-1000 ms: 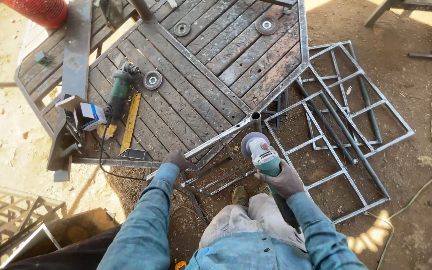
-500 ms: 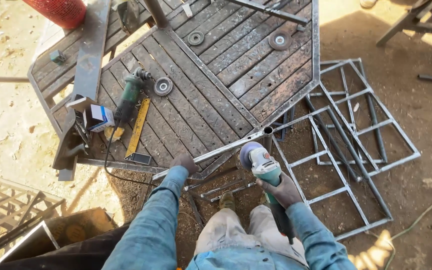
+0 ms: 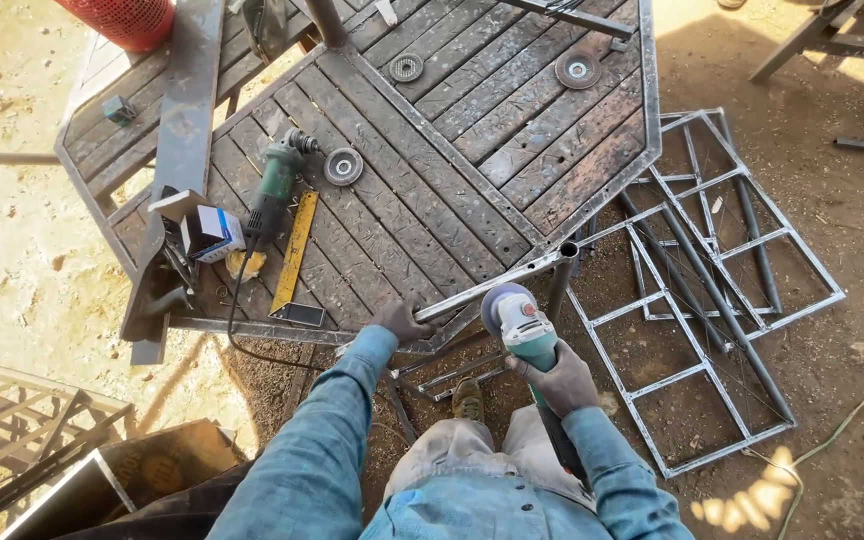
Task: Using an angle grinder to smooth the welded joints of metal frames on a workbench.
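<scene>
Two gloved hands work at the table's near edge: the left hand clenches a tube lying along it, the right hand grips a grinder, disc seemingly touching that tube. No containers show contents. Since earlier, only the view shifted.

Angle grinder: green body, grey head, round disc at the front, held in the right hand by the body. Disc sits just beside the metal tube, near its middle; can't tell if they touch. Tube: thin, bare grey steel, open round end visible at the upper right. It lies diagonally along the table's lower edge, with the left hand clamped on its lower left end.
</scene>
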